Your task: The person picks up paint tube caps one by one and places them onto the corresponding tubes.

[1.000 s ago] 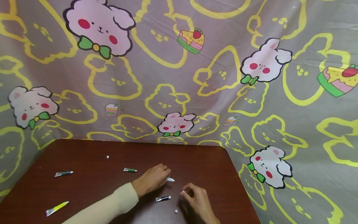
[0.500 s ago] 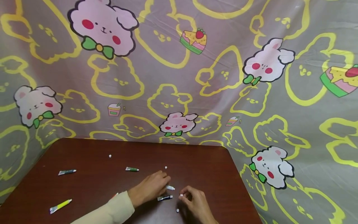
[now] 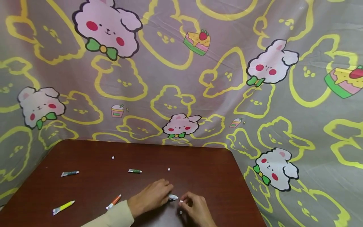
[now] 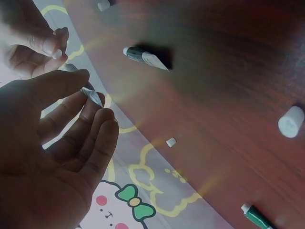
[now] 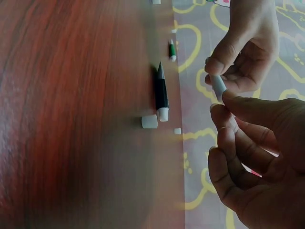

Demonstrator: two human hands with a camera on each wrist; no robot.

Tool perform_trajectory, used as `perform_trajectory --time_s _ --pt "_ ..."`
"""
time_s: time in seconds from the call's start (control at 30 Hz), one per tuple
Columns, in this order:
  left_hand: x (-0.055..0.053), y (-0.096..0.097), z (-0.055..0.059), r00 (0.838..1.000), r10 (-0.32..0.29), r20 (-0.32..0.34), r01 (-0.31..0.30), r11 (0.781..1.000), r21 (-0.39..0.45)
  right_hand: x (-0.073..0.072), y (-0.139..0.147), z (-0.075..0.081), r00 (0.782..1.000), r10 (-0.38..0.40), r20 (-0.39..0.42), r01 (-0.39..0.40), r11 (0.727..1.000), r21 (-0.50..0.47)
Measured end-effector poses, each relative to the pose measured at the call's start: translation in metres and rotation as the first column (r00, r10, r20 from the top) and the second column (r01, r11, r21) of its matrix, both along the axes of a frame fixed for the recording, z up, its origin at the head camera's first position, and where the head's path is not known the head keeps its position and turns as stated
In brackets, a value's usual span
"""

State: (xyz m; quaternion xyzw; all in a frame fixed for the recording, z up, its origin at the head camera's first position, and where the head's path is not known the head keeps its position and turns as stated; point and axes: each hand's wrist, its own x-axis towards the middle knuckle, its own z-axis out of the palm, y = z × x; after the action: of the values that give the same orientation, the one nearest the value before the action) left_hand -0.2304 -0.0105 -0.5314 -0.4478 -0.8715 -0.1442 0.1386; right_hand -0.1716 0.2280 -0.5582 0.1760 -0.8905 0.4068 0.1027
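Note:
My left hand [image 3: 151, 194] pinches a small white paint tube [image 3: 173, 196] between thumb and fingertips, its nozzle end pointing right. In the left wrist view the crimped silver end of the tube [image 4: 93, 97] shows past the thumb. Close to that nozzle, my right hand [image 3: 197, 206] pinches a small white cap [image 4: 57, 54] between thumb and forefinger. Whether cap and nozzle touch, I cannot tell. Below the hands a black paint tube [image 5: 161, 93] lies on the table, mostly hidden by the left hand in the head view. A loose white cap [image 3: 181, 212] lies near the right hand.
On the dark wooden table [image 3: 93, 176] lie green [image 3: 135, 171], orange [image 3: 113, 202], yellow [image 3: 63, 207] and dark blue-green [image 3: 70, 173] paint tubes. Two more white caps lie farther back, one left [image 3: 112, 157] and one centre [image 3: 169, 169]. A patterned cloth [image 3: 175, 78] hangs behind.
The left hand has come down and nearer with the white tube, towards the cap in the right hand. The right hand has lowered slightly. The orange tube and the centre cap have come into sight.

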Motion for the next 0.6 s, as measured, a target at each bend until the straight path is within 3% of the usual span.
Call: perform_trajectory --time_s 0.13,0.3,0.6 --pt "0.004 -0.001 -0.002 1.000 -0.002 -0.010 0.002 1.000 0.012 0.001 -0.003 -0.002 1.000 0.012 -0.012 -0.012 1.000 -0.012" --pt "0.008 -0.004 -0.005 1.000 -0.014 -0.027 0.015 1.000 0.026 0.003 -0.006 -0.004 1.000 -0.005 0.029 0.005 1.000 -0.019" --pt "0.013 -0.006 -0.005 1.000 -0.024 -0.007 0.024 1.000 0.013 0.004 -0.010 -0.004 1.000 0.005 0.004 -0.005 1.000 -0.031"
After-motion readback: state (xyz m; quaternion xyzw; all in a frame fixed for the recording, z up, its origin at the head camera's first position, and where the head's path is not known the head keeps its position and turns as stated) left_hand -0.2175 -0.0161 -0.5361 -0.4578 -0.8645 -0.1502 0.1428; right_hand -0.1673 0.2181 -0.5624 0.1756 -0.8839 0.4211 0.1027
